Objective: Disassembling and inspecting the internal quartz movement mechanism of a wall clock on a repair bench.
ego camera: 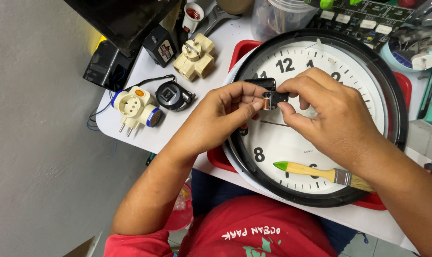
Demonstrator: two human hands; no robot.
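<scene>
Both my hands, left hand [230, 102] and right hand [328, 107], pinch the small black clock movement [272, 96] with its copper coil, lifted above the wall clock [321, 119] beneath them, paintbrush [321, 172] idle below.

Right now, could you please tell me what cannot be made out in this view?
- Black part with copper coil: mostly covered by left hand and right hand, head view.
- Clock centre and several numerals: hidden by the hands.
- Brush bristles: tip behind right forearm.
- Circuit board: cut off by top edge.
</scene>
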